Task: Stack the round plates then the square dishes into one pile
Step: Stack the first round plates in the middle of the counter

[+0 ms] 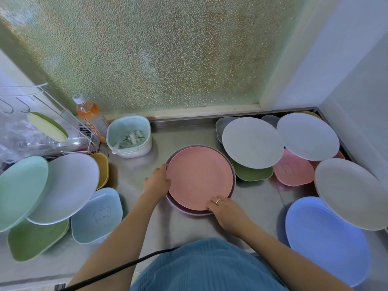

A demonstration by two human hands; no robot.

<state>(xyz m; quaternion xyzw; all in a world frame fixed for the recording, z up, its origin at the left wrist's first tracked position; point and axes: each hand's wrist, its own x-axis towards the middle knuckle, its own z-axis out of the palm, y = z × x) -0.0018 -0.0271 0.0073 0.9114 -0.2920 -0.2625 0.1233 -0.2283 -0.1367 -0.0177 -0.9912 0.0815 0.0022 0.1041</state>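
Both hands are seating the pink round plate [199, 177] on the mauve round plate [189, 212], mid-bench [184, 133]. Left hand [157, 181] fingers are curling round its left rim, right hand [225, 208] fingers are bending over the near rim. Suggest centring until the rims are nesting, then releasing evenly. Mint strainer tub [129, 136] is holding a small white part; green square dish [252, 175] is carrying a grey round plate [252, 141]

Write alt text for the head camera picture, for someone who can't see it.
The left hand and right hand hold a pink plate by its rim, atop a purple plate on a steel counter. Other round plates and square dishes lie on both sides.
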